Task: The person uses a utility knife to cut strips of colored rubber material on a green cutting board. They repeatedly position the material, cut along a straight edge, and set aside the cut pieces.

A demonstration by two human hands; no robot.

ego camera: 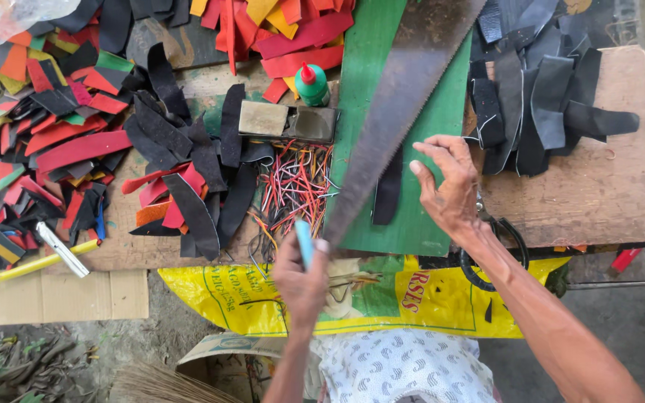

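Left hand (301, 282) clamped in a fist around the pale blue handle (304, 242) of a hand saw (401, 104), at the near edge of the green board (412, 142). Saw blade rusty brown, running diagonally from that fist up across the green board toward its far right corner, teeth along the right-hand edge. Right hand (448, 186) flat on the green board's right side, just beside the blade, fingers spread apart and pressing down, clamped on nothing. A black strip (388, 192) on the green board between the blade and the right hand, partly under the blade.

Left of the green board: a tangle of red, yellow and white wires (296, 186), then a heap of black, red and orange scraps (76, 127). Just off the board's far left corner, a green glue bottle with a red cap (311, 83), and near it two small flat blocks (287, 119). Right of the green board, a pile of black strips (539, 97) on bare brown wood (606, 186). Below the green board's near edge, a yellow printed sack (419, 298). Far left of the board, a yellow pencil (39, 263) crossed by a white utility knife (63, 250).
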